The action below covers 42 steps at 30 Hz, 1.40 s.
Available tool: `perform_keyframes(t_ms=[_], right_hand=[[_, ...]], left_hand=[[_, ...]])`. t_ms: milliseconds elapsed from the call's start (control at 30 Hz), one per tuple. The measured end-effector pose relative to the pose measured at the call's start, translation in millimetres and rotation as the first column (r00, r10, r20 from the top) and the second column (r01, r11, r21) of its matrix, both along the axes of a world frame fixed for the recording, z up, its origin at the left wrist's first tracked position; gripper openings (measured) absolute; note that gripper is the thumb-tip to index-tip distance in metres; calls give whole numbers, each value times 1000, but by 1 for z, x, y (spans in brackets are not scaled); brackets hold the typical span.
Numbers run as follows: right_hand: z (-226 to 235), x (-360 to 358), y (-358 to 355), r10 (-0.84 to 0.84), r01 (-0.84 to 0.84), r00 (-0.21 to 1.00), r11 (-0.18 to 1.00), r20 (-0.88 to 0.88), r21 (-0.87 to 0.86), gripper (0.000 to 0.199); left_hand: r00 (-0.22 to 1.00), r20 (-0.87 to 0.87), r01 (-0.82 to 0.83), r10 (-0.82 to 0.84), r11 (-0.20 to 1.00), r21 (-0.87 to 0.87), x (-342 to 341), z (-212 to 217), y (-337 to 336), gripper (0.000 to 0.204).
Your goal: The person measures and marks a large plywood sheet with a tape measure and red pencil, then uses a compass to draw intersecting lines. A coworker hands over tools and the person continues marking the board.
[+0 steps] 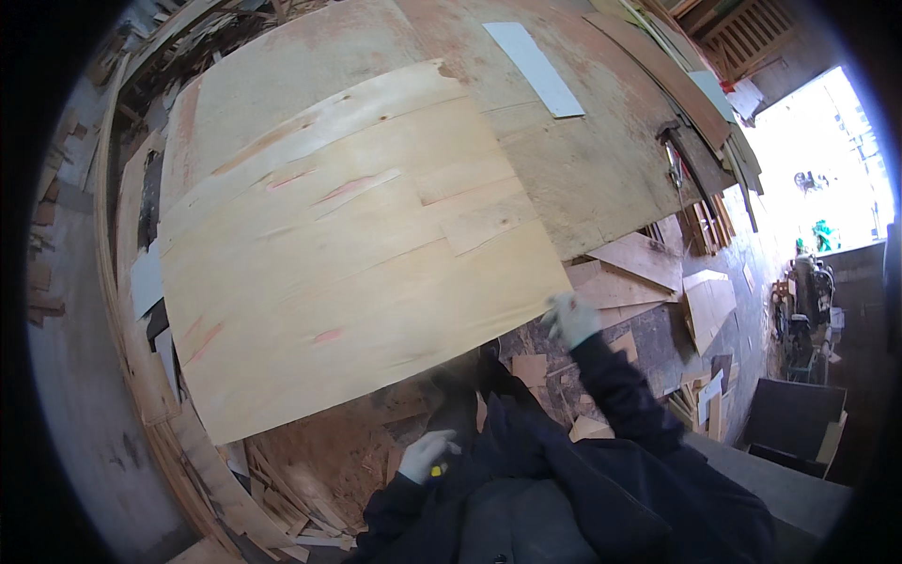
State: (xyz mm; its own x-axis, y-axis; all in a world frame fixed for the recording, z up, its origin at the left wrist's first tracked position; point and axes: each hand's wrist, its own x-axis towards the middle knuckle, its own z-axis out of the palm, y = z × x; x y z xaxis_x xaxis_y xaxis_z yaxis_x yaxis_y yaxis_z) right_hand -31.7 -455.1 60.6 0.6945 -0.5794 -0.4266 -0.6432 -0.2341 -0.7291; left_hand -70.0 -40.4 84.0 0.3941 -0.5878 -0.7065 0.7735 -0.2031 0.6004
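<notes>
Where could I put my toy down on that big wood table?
The bare reddish board between the pale veneer sheet and the grey strip is free. The floor below, by the right hand, is crowded with wood scraps.

table: broad worn plywood table
strip: pale grey strip lying on it
floor: wood offcuts scattered
right: dark board leaning

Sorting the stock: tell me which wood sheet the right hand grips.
The large pale veneer sheet lying on top; the right hand holds its near corner, unlike the reddish boards underneath.
</notes>
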Motion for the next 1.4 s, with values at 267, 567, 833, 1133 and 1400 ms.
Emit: perform_keyframes(t_ms=[267,567,833,1133,1400], right_hand=[[62,-79,132,359,-56,902,651,-241,757,27],[44,-34,143,453,-343,891,668,4,660,26],[74,-4,129,358,-231,934,569,15,789,22],[79,6,129,325,-198,945,502,28,842,26],[77,10,115,432,-142,899,446,-74,884,22]], left_hand=[[994,5,107,-107,993,53,-20,-13,0,41],[971,53,-227,235,966,-124,64,14,-65,57],[600,734,213,-317,948,236,109,70,-105,62],[490,795,288,-357,927,239,121,91,-108,68],[566,724,406,-394,898,171,115,83,-115,70]])
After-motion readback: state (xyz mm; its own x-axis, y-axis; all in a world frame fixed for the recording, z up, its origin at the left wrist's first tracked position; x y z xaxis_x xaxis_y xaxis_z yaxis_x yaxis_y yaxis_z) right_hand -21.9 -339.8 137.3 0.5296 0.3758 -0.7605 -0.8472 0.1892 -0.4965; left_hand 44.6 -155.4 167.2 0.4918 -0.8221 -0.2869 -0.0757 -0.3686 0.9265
